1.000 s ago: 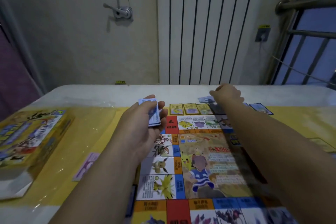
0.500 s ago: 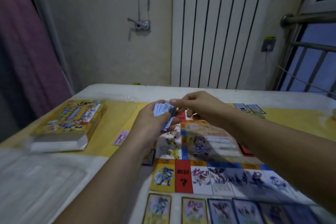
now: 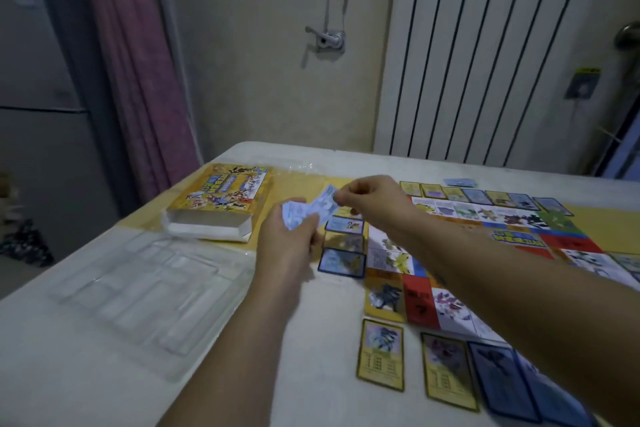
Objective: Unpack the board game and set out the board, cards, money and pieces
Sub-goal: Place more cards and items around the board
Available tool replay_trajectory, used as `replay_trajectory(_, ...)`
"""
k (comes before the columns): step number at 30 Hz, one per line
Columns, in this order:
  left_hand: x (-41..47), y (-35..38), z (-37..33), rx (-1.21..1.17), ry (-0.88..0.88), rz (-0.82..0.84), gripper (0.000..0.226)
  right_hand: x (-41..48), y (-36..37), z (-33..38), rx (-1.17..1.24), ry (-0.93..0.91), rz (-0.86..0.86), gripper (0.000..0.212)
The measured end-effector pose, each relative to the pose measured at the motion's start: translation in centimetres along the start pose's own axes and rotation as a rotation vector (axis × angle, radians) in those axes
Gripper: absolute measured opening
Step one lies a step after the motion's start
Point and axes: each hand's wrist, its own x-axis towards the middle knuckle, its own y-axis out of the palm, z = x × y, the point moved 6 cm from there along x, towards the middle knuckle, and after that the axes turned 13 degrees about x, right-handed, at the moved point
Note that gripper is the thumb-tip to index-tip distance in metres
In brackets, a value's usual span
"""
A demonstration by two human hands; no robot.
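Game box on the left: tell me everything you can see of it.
The box is a flat yellow cardboard carton, its top printed with colourful cartoon figures and a blue-and-white title. Its near end shows white. It lies flat on the yellow mat at the table's far left, just beyond the clear tray. The left hand and right hand, busy with cards, do not touch it.

It's dim in here, with a cold bluish cast. The far cards (image 3: pixel 498 197) look soft, and the radiator (image 3: pixel 485 52) leans sideways.
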Motion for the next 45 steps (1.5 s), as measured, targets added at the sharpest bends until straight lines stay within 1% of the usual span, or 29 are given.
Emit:
replay_trajectory(1, 0.5, -1.0, -0.1, -0.021, 0.012, -0.089, 0.011, 0.8, -0.1, 0.0, 0.002, 0.003, -0.013, 0.019)
replay_trajectory(3, 1.5, -3.0, -0.5, -0.071, 0.051, -0.237, 0.012, 2.0, 0.5, -0.5, -0.047, 0.038, 0.025, 0.019)
replay_trajectory(5, 2.2, -4.0, -0.6, -0.143, 0.046, -0.289, 0.01, 3.0, 1.9, -1.5, -0.132, 0.062, 0.076, 0.019)
replay_trajectory(7, 2.4, -4.0, -0.2, -0.286, -0.017, -0.271, 0.012, 3.9, 3.2, -2.7, -0.177, 0.055, 0.089, 0.018)
replay_trajectory(10, 2.6, -3.7, 0.5, -0.504, -0.135, -0.239, 0.01, 5.1, 4.5, -4.3, -0.294, 0.029, 0.042, 0.009)
replay_trajectory(11, 2.7, -3.5, 0.6, -0.553, -0.167, -0.224, 0.009, 5.4, 4.6, -4.7, -0.375, 0.022, 0.022, 0.011)
replay_trajectory(13, 2.8, -3.2, 0.8, -0.628, -0.215, -0.183, 0.016, 5.5, 4.6, -5.1, -0.509, 0.002, -0.017, 0.024)
replay_trajectory(15, 2.5, -2.8, 0.8, -0.658, -0.259, -0.139, 0.022, 5.0, 4.0, -4.0, -0.512, -0.085, -0.067, 0.033)
replay_trajectory(17, 2.0, -1.8, 0.7, -0.674, -0.328, -0.056, 0.027, 3.4, 3.2, -1.6, -0.38, -0.205, -0.067, 0.031)
replay_trajectory(19, 0.9, -0.3, 0.5, -0.731, -0.43, 0.089, 0.029, 0.9, 2.3, 0.9, -0.259, -0.296, 0.035, 0.031)
replay_trajectory(20, 0.3, 0.5, 0.3, -0.754, -0.476, 0.169, 0.03, -0.8, 1.8, 2.1, -0.286, -0.344, 0.104, 0.039)
replay_trajectory(22, -1.0, 2.1, -0.1, -0.701, -0.514, 0.321, 0.033, -4.1, 0.8, 3.6, -0.532, -0.431, 0.214, 0.069)
replay_trajectory(23, -1.8, 3.0, -0.4, -0.641, -0.506, 0.406, 0.033, -5.5, 0.2, 3.9, -0.671, -0.46, 0.243, 0.085)
replay_trajectory(24, -2.7, 4.0, -0.9, -0.579, -0.477, 0.502, 0.033, -6.8, -0.5, 3.9, -0.784, -0.475, 0.252, 0.095)
replay_trajectory(26, -5.0, 6.3, -2.1, -0.439, -0.404, 0.658, 0.03, -8.6, -2.0, 3.7, -0.901, -0.477, 0.228, 0.103)
replay_trajectory(27, -6.0, 7.3, -2.7, -0.36, -0.369, 0.687, 0.027, -9.4, -2.8, 3.6, -0.922, -0.466, 0.213, 0.104)
replay_trajectory(29, -7.7, 8.9, -3.9, -0.219, -0.291, 0.664, 0.026, -11.1, -4.6, 3.6, -0.906, -0.451, 0.181, 0.1)
replay_trajectory(31, -9.4, 10.6, -4.9, -0.183, -0.253, 0.68, 0.022, -12.8, -6.8, 3.9, -0.855, -0.453, 0.14, 0.09)
replay_trajectory(33, -11.6, 12.4, -5.8, -0.228, -0.274, 0.775, 0.023, -14.7, -9.1, 4.2, -0.801, -0.47, 0.109, 0.082)
replay_trajectory(36, -15.1, 15.0, -7.2, -0.235, -0.261, 0.952, 0.026, -17.7, -12.7, 4.4, -0.775, -0.496, 0.031, 0.077)
replay_trajectory(38, -17.2, 17.0, -8.0, -0.191, -0.215, 0.986, 0.026, -19.8, -15.1, 4.4, -0.762, -0.485, 0.013, 0.078)
replay_trajectory(39, -18.1, 18.1, -8.4, -0.173, -0.191, 0.98, 0.027, -20.8, -16.4, 4.3, -0.73, -0.448, 0.015, 0.08)
replay_trajectory(41, -19.8, 20.3, -9.1, -0.144, -0.156, 0.963, 0.028, -22.5, -19.6, 4.0, -0.557, -0.322, -0.009, 0.077)
replay_trajectory(42, -20.7, 21.3, -9.4, -0.124, -0.139, 0.967, 0.029, -23.4, -21.3, 3.7, -0.435, -0.259, -0.04, 0.067)
replay_trajectory(43, -21.5, 22.5, -9.7, -0.106, -0.119, 0.984, 0.029, -24.2, -23.1, 3.4, -0.308, -0.209, -0.083, 0.052)
replay_trajectory(44, -22.5, 23.7, -10.1, -0.087, -0.094, 1.018, 0.027, -25.1, -24.9, 3.0, -0.184, -0.178, -0.135, 0.036)
replay_trajectory(45, -23.6, 24.9, -10.4, -0.07, -0.072, 1.061, 0.025, -26.0, -26.7, 2.5, -0.083, -0.151, -0.193, 0.024)
